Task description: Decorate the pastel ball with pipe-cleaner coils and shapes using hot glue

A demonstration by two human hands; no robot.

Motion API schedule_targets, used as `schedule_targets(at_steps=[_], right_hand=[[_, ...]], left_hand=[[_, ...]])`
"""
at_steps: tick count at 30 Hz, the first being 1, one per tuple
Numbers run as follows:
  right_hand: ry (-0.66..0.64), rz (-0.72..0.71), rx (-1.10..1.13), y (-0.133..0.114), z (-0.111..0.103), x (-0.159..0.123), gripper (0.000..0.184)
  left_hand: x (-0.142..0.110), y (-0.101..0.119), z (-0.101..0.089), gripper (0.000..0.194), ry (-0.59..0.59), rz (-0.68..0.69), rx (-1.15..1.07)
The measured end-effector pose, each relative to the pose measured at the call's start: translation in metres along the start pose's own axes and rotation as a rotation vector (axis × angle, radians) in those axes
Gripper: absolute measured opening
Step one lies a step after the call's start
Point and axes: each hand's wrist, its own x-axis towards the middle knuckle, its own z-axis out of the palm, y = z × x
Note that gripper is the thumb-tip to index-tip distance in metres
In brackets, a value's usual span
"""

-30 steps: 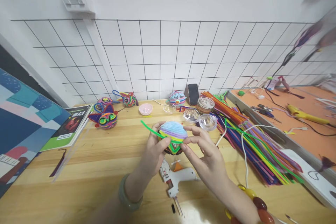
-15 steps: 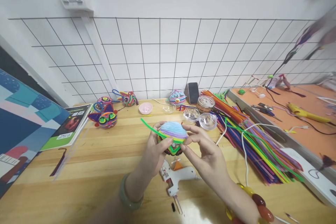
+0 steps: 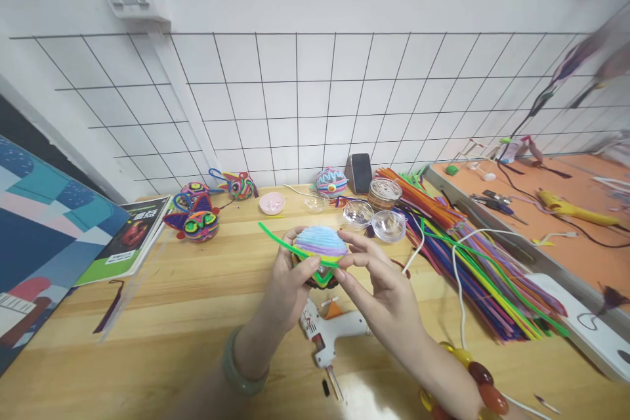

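Left hand (image 3: 290,285) and right hand (image 3: 384,292) pinch a thin fuzzy green strip (image 3: 278,240), a pastel-striped fuzzy ball (image 3: 319,240) between them.

The rounded craft piece (image 3: 320,237) is held up with its dome uppermost, ribbed in rows of light blue, then purple, then yellow, above a darker underside with a green V. A bright green fuzzy strip (image 3: 276,239) runs along its near edge, one end sticking out free, up and to the left.
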Motion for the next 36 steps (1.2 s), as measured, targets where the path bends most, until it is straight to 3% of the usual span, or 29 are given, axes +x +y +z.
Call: schedule_targets(at_steps=[14, 21, 27, 36], right_hand=[[0.029, -0.052, -0.062, 0.0002, -0.0006, 0.0022, 0.007], [0.005, 0.075, 0.012, 0.0001, -0.0028, 0.0023, 0.005], [0.033, 0.175, 0.232, 0.0008, -0.0017, 0.0019, 0.009], [0.053, 0.172, 0.238, 0.0094, 0.0027, 0.0014, 0.013]], left_hand=[[-0.003, -0.0024, 0.0018, 0.062, -0.007, -0.001, 0.053], [-0.0009, -0.0026, 0.0011, 0.06, -0.025, -0.045, 0.022], [-0.0016, -0.0017, 0.0029, 0.061, -0.015, -0.05, -0.008], [-0.0016, -0.0043, -0.0009, 0.047, -0.04, -0.077, 0.017]])
